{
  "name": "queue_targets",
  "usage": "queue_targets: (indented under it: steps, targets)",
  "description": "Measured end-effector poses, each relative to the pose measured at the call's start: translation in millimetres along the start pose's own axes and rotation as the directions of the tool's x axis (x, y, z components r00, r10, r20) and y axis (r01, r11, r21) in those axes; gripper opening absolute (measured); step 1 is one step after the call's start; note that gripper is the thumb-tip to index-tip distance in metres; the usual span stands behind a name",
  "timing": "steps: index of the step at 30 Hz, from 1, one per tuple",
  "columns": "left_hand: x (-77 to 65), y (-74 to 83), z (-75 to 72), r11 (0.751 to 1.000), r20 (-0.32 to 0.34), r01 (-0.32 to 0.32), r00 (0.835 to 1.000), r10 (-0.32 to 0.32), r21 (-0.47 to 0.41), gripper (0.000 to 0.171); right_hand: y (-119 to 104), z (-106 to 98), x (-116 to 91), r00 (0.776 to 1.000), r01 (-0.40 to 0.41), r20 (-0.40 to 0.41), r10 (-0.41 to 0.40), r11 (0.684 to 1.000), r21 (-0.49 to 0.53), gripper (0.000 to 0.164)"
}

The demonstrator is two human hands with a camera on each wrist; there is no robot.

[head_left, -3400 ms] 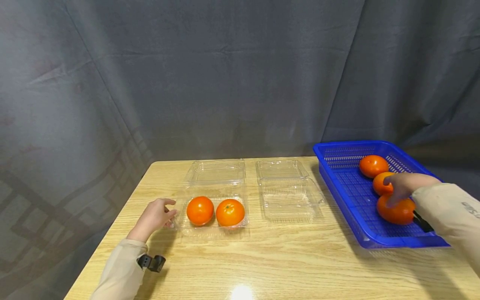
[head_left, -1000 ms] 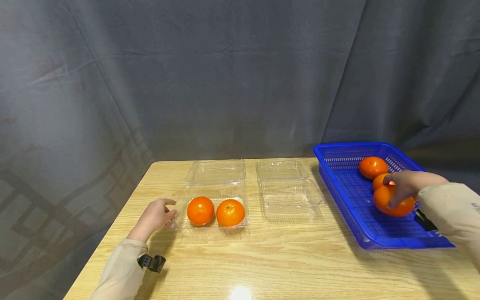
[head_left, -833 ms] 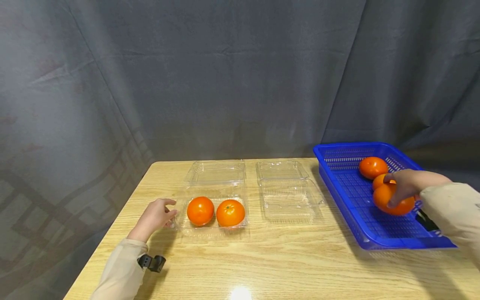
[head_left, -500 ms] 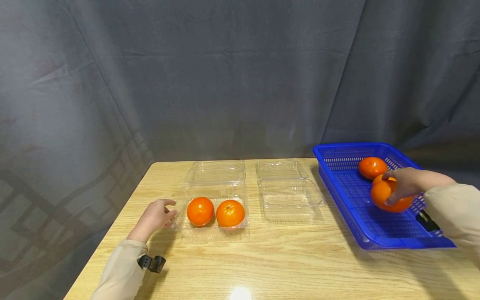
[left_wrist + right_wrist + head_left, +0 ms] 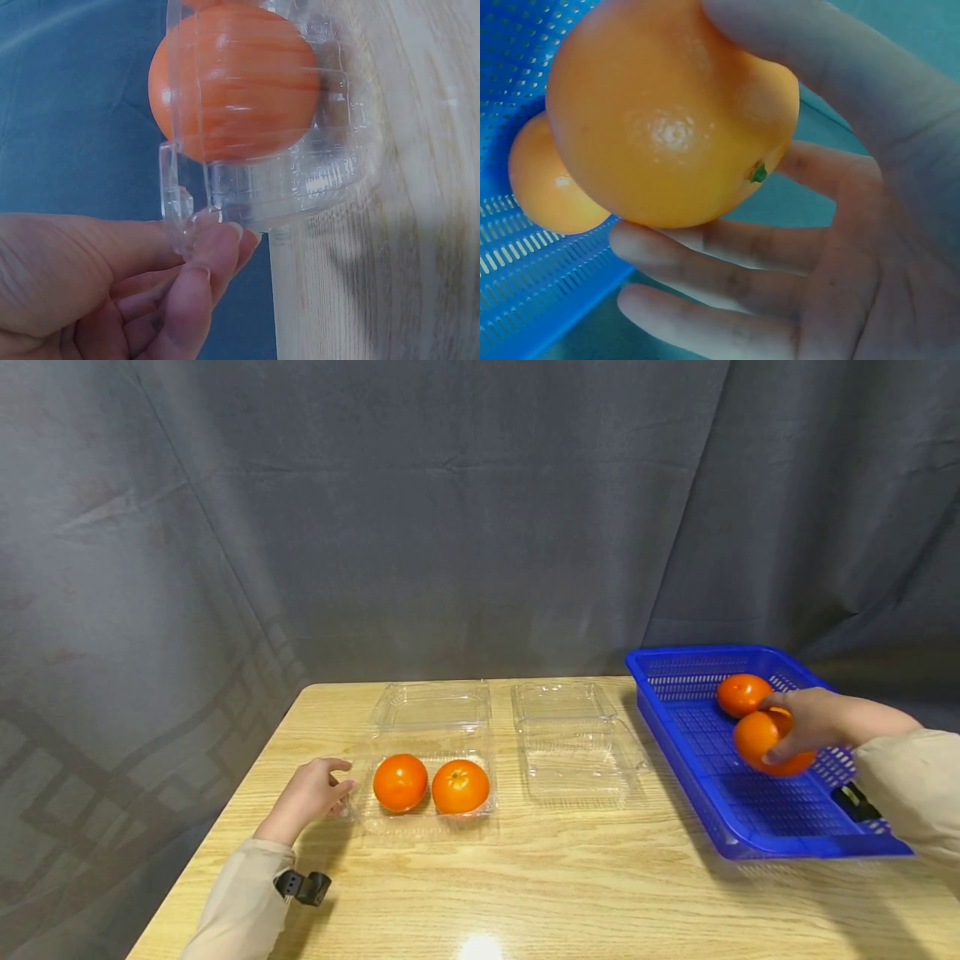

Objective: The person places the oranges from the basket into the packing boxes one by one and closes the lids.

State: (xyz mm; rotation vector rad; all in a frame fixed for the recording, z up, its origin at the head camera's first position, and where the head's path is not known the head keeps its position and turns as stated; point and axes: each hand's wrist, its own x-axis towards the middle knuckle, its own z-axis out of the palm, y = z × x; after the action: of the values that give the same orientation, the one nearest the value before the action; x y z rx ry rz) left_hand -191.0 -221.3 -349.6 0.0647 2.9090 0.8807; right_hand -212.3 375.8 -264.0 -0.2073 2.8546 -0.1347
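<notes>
At the left, my left hand (image 5: 306,793) pinches the corner tab of a clear plastic clamshell container (image 5: 255,187), thumb against fingertips. Its lid lies folded back, and two oranges (image 5: 401,782) sit side by side in the base. Over the blue basket (image 5: 678,777), my right hand (image 5: 813,718) grips an orange (image 5: 667,112) between thumb and fingers; a small green stem nub shows on it. Another orange (image 5: 743,695) lies at the basket's far side, close behind the held one. The right hand and its fruit hide part of the basket.
A second clear clamshell (image 5: 577,752) stands unfolded between the filled container and the basket, with nothing in it. A dark strap piece (image 5: 855,802) shows by the right sleeve. The wooden table (image 5: 570,885) backs onto a grey curtain (image 5: 465,527).
My right hand, gripping the orange, has risen and drifted left and away from me inside the basket; the middle orange is now covered. The left hand stays at the container's corner.
</notes>
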Motion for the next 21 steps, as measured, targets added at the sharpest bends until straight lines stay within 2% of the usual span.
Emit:
queue_targets:
  steps: [6, 12, 21]
  targets:
    - [0.6, 0.0, -0.3, 1.0, 0.002, -0.003, 1.0, 0.003, 0.001, 0.041, -4, 0, -1, 0.998, 0.015, -0.053, -0.017, 0.999, -0.032, 0.099]
    - [-0.1, 0.6, 0.3, 1.0, -0.003, 0.001, 1.0, -0.001, 0.002, 0.041, -11, -3, -2, 0.991, 0.056, -0.116, -0.068, 0.993, -0.106, 0.093]
    - [-1.0, 2.0, 0.6, 1.0, -0.007, 0.005, 1.0, -0.005, 0.014, 0.041, -27, -8, -6, 0.989, 0.057, -0.131, -0.073, 0.99, -0.126, 0.092]
